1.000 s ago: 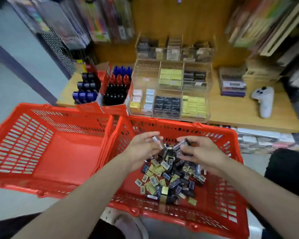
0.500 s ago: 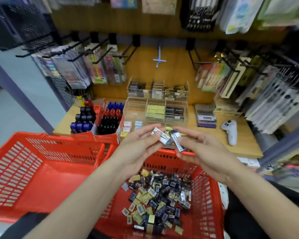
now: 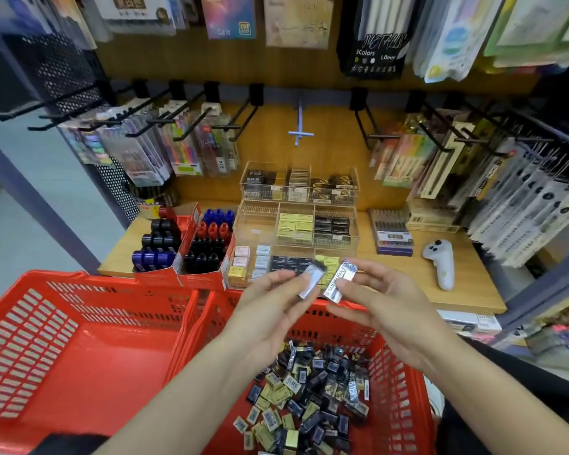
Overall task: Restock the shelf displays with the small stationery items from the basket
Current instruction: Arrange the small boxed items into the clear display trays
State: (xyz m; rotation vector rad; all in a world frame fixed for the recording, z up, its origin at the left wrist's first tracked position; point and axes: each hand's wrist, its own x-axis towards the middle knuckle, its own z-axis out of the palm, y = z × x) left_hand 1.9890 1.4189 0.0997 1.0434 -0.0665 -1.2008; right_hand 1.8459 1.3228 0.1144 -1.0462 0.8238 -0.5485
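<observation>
My left hand [image 3: 270,310] pinches a small silver-wrapped eraser [image 3: 311,280] between thumb and fingertips. My right hand [image 3: 388,310] pinches a second silver eraser [image 3: 339,281] with printed lettering. Both are held side by side above the far rim of the right red basket [image 3: 404,389], which holds a heap of several small boxed erasers [image 3: 309,395]. Just beyond the hands stands a clear tiered display case [image 3: 296,224] on the wooden shelf [image 3: 467,277], its compartments holding black, yellow and pastel erasers.
A second red basket [image 3: 79,339] sits on the left with nothing in it. Red cartons of ink bottles [image 3: 191,247] stand left of the display. A white controller [image 3: 440,261] and a pen box [image 3: 393,238] lie on the right. Hooks with hanging packs [image 3: 178,149] project above.
Both hands rose out of the right basket, each with a silver eraser, and now hold them up near the display's front row. My view tilted up toward the shelf.
</observation>
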